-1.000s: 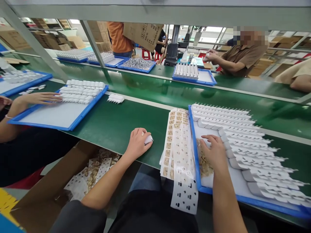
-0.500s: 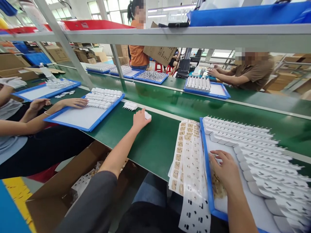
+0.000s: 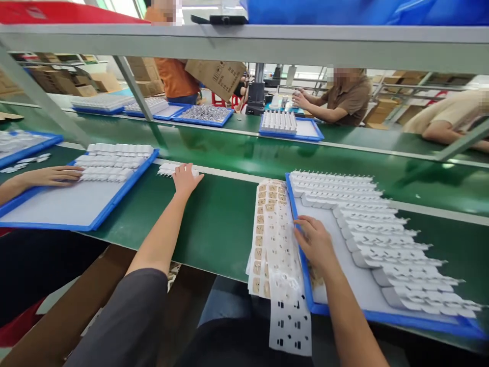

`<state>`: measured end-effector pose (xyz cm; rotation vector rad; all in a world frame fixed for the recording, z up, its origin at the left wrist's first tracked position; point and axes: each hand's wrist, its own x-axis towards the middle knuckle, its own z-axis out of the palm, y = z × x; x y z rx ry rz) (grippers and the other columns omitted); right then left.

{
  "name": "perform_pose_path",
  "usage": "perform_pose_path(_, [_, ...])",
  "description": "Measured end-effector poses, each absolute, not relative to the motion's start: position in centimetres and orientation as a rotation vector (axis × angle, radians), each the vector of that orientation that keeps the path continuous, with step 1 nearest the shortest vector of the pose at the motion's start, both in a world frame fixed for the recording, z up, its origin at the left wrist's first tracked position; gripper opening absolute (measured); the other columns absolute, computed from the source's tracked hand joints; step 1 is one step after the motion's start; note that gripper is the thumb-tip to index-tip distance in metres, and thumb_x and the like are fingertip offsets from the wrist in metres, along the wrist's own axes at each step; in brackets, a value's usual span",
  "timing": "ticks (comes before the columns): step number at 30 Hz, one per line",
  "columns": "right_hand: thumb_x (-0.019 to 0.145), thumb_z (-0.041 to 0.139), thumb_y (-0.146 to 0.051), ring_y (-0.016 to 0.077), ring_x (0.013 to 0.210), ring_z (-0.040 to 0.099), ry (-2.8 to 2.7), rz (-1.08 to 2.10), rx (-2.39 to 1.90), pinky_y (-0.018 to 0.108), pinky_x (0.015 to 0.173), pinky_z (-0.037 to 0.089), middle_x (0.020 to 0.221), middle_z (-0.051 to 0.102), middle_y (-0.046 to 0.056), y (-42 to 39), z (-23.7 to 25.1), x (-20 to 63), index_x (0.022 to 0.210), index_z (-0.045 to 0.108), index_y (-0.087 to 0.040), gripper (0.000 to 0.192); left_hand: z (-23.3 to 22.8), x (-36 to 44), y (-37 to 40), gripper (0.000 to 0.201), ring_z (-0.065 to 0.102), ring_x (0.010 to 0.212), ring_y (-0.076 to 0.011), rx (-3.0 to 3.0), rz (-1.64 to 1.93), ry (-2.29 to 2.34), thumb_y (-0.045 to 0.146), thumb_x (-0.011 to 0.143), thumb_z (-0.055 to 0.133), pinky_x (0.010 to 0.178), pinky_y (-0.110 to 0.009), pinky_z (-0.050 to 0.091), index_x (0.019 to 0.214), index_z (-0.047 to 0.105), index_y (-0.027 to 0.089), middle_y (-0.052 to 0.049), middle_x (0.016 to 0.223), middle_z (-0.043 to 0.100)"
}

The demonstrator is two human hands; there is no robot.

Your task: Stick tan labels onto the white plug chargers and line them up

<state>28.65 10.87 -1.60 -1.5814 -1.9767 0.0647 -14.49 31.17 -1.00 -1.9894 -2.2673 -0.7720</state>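
Nearest to me, a white strip (image 3: 290, 326) with black marks hangs over the edge of the green table (image 3: 221, 219), running down from the sheets of tan stickers (image 3: 263, 239) that lie just left of my tray. My right hand (image 3: 317, 244) is over the left rim of that blue tray (image 3: 420, 322), half open with the fingers loosely bent; I cannot tell if anything is under the fingertips. Some tan scraps (image 3: 316, 280) lie in the tray below my wrist, and rows of white parts (image 3: 367, 229) fill its far and right side.

Farther out, my left arm reaches across the table, and my left hand (image 3: 184, 181) is partly closed about a white piece (image 3: 195, 173), which shows between thumb and forefinger. It is at the right end of a short row of white pieces (image 3: 166, 169); my fingers hide whether they touch.

To the left, a co-worker's hand (image 3: 57, 176) rests by the white parts in another blue tray (image 3: 110, 205). Across the line, a person in a brown shirt (image 3: 349, 99) sits with both hands raised
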Motion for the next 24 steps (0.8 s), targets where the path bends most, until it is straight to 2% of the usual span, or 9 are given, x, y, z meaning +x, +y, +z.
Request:
perform_pose_path(3, [0.095, 0.052, -0.029, 0.0296, 0.123, 0.057, -2.185, 0.111, -1.501, 0.05, 0.104, 0.045, 0.125, 0.069, 0.008, 10.6, -1.5, 27.5, 0.11, 0.069, -0.025, 0.023, -1.3, -10.4, 29.8, 0.049, 0.046, 0.131, -0.033, -2.284, -0.808, -2.073, 0.037, 0.092, 0.064, 0.112, -0.048, 0.038, 0.133, 0.054, 0.013, -0.015, 0.138, 0.055])
perform_pose_path(6, [0.096, 0.053, -0.025, 0.029, 0.125, 0.056, -2.262, 0.161, -1.504, 0.05, 0.104, 0.043, 0.122, 0.071, 0.007, 10.3, -1.5, 26.5, 0.111, 0.068, -0.024, 0.022, -1.7, -4.4, 27.2, 0.037, 0.052, 0.129, -0.025, -2.734, -0.865, -1.669, 0.035, 0.094, 0.061, 0.114, -0.04, 0.039, 0.127, 0.062, 0.02, -0.008, 0.134, 0.062])
perform_pose_path(9, [0.095, 0.054, -0.024, 0.027, 0.116, 0.06, -2.203, 0.205, -1.627, 0.045, 0.097, 0.045, 0.117, 0.071, 0.008, 10.7, -1.1, 25.8, 0.112, 0.068, -0.023, 0.022, -2.0, 1.1, 24.4, 0.041, 0.05, 0.133, -0.0278, -3.094, -0.831, -1.311, 0.039, 0.091, 0.063, 0.115, -0.045, 0.04, 0.13, 0.063, 0.024, -0.009, 0.143, 0.056])
perform_pose_path(12, [0.094, 0.054, -0.023, 0.0268, 0.112, 0.061, -2.131, 0.191, -1.767, 0.042, 0.094, 0.045, 0.116, 0.071, 0.009, 12.5, -0.4, 25.0, 0.113, 0.068, -0.022, 0.024, -2.5, 4.4, 22.5, 0.057, 0.047, 0.136, -0.0341, -3.161, -0.722, -1.373, 0.043, 0.084, 0.072, 0.113, -0.051, 0.041, 0.137, 0.058, 0.025, -0.013, 0.148, 0.051])
perform_pose_path(14, [0.094, 0.054, -0.022, 0.0266, 0.112, 0.061, -2.111, 0.166, -1.804, 0.04, 0.094, 0.044, 0.116, 0.07, 0.01, 14.4, -0.1, 24.4, 0.115, 0.068, -0.021, 0.026, -3.0, 5.2, 22.0, 0.064, 0.047, 0.136, -0.0352, -3.144, -0.728, -1.472, 0.045, 0.083, 0.073, 0.112, -0.052, 0.041, 0.14, 0.054, 0.023, -0.014, 0.146, 0.051])
perform_pose_path(18, [0.091, 0.06, -0.023, 0.0264, 0.106, 0.063, -2.066, 0.145, -1.879, 0.037, 0.088, 0.046, 0.11, 0.07, 0.013, 17.8, -0.5, 23.4, 0.111, 0.07, -0.017, 0.024, -4.1, 5.2, 22.0, 0.062, 0.048, 0.134, -0.034, -3.11, -0.796, -1.563, 0.049, 0.085, 0.07, 0.112, -0.05, 0.041, 0.138, 0.055, 0.02, -0.015, 0.144, 0.053])
perform_pose_path(24, [0.091, 0.06, -0.027, 0.0273, 0.11, 0.06, -2.005, 0.125, -1.894, 0.037, 0.088, 0.044, 0.112, 0.068, 0.012, 18.7, -2.0, 23.0, 0.111, 0.069, -0.018, 0.024, -5.0, 5.0, 22.0, 0.057, 0.049, 0.133, -0.0325, -3.083, -0.87, -1.581, 0.051, 0.087, 0.067, 0.112, -0.049, 0.042, 0.134, 0.059, 0.02, -0.014, 0.144, 0.053])
